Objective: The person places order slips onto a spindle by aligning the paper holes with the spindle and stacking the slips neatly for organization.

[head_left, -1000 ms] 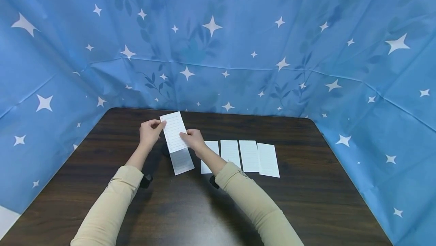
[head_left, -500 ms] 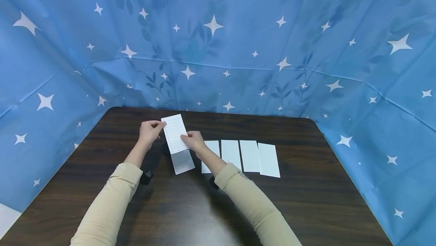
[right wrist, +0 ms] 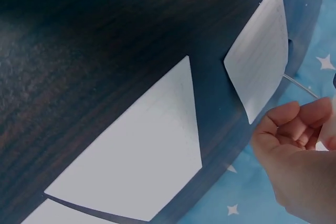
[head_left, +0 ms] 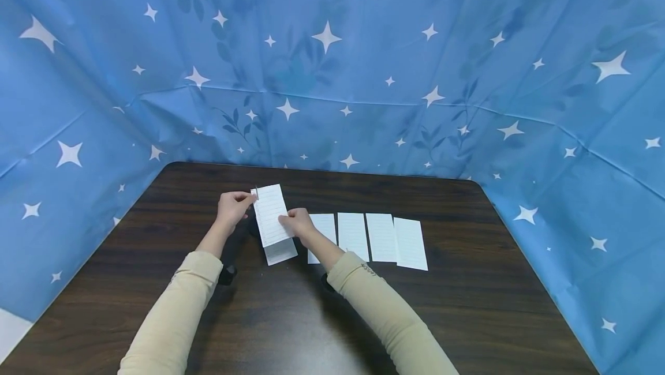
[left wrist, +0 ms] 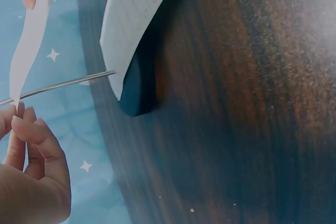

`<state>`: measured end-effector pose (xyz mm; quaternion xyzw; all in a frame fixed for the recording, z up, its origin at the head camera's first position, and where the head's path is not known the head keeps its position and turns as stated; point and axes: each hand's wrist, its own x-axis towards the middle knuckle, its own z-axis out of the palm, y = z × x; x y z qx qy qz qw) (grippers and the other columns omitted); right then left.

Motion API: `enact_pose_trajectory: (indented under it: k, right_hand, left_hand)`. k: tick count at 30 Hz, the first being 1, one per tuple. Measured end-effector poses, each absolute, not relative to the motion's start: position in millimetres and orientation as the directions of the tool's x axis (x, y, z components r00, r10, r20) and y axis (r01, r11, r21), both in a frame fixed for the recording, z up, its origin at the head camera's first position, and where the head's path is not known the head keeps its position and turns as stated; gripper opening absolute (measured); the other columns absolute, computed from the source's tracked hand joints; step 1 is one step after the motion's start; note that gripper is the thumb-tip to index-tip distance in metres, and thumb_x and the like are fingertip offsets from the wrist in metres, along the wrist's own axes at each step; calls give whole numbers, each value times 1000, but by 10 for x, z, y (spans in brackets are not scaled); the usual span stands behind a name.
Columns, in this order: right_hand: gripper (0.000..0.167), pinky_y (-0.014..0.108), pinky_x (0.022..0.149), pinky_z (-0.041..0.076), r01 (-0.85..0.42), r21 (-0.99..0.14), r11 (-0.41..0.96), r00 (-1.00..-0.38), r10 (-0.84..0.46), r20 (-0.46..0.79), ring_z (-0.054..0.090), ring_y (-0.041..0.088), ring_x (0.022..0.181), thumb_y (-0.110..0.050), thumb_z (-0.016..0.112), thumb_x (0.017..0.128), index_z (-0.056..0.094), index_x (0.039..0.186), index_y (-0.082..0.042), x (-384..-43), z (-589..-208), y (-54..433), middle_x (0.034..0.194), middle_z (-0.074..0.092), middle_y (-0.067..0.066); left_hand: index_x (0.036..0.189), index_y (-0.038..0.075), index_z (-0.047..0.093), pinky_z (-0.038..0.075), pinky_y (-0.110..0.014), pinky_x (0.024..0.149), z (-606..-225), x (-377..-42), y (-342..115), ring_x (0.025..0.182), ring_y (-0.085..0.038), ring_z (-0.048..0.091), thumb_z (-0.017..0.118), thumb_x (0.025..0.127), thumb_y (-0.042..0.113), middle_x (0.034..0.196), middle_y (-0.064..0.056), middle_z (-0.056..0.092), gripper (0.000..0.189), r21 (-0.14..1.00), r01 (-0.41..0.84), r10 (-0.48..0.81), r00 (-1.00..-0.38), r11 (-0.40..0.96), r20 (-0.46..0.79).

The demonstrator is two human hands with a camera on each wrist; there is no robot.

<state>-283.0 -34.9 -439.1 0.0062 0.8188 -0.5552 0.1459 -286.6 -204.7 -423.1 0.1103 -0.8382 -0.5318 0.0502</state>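
Observation:
A lined white paper sheet (head_left: 271,216) is held up over the left part of the table. My left hand (head_left: 232,209) pinches its upper left edge, and my right hand (head_left: 299,224) grips its right edge between thumb and fingers. In the left wrist view a thin metal spike (left wrist: 68,83) rises from a dark base (left wrist: 139,90) and crosses the held sheet just by the left fingertips; it seems to pierce the paper there. Lower on the spike sits another lined sheet (left wrist: 131,14), which partly covers the base. The held sheet hides most of that lower sheet in the head view.
Several more lined sheets (head_left: 383,237) lie in a row on the dark wooden table (head_left: 467,282), right of the spike; my right forearm covers part of the leftmost. A blue star-patterned cloth (head_left: 332,63) hangs behind the table's far edge.
Both hands have come down and slightly right with the sheet, covering more of the lower one. The spike's tip now shows in front of the sheet at its upper left.

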Motion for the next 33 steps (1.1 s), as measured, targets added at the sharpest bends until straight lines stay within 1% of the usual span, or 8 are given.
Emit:
enact_pose_trajectory:
  k: [4,5,9,13,18,25,29,33]
  right_hand:
    - [28,23,61,47,166,-878,449,-962,-122,-244,54,17,79,-16,59,91,64,106,6,-2826,-4430,-347,102,63,16]
    - [27,23,61,47,159,-876,455,-967,-109,-232,54,17,79,-15,60,90,64,105,6,-2825,-4442,-345,101,63,16]
    - [17,19,56,42,130,-873,470,-984,-50,-173,52,15,71,-12,63,86,67,91,4,-2819,-4482,-323,91,65,14]
    - [16,18,53,43,117,-877,465,-988,-37,-151,54,15,69,-10,61,85,68,90,3,-2798,-4513,-283,89,66,14]
    - [17,17,47,47,90,-885,456,-988,-72,-138,52,12,60,-5,59,84,71,86,6,-2781,-4578,-241,82,66,15]
    - [14,13,44,43,45,-872,488,-992,-80,-96,47,7,49,-4,63,84,71,83,7,-2801,-4622,-221,73,67,15]
    - [15,14,40,39,42,-838,544,-992,-77,-99,45,6,42,-7,64,84,72,80,5,-2818,-4640,-204,62,63,8]
    - [20,16,36,31,34,-782,622,-985,-112,-131,41,7,37,-8,61,85,68,68,1,-2825,-4652,-205,47,48,-1]
  left_hand:
    - [111,-7,64,58,-34,70,-4284,-2870,-2047,89,-30,61,59,91,21,111,-23,62,34,906,-153,-274,-961,395,-43]
    - [111,-7,64,57,-33,69,-4296,-2870,-2052,89,-30,61,60,91,21,112,-23,62,35,905,-159,-277,-960,394,-48]
    - [109,-7,65,53,-23,61,-4354,-2870,-2075,90,-30,59,61,90,21,112,-23,60,34,896,-179,-271,-960,406,-69]
    - [108,-7,65,50,-18,58,-4412,-2879,-2081,91,-26,57,61,90,22,110,-22,60,35,882,-194,-260,-962,429,-86]
    - [108,-7,66,50,-18,58,-4478,-2899,-2072,85,-20,55,62,89,22,110,-21,60,34,865,-232,-279,-954,444,-113]
    - [106,-4,68,47,-17,51,-4520,-2913,-2031,71,-17,57,60,90,23,109,-22,63,32,835,-250,-308,-946,491,-103]
    - [102,-4,69,45,-18,48,-4553,-2901,-2016,59,-16,58,61,89,23,103,-22,66,31,795,-228,-308,-950,562,-55]
    - [99,-4,70,47,-28,58,-4599,-2869,-2016,73,-25,62,60,88,23,100,-20,68,31,735,-233,-321,-947,637,-22]
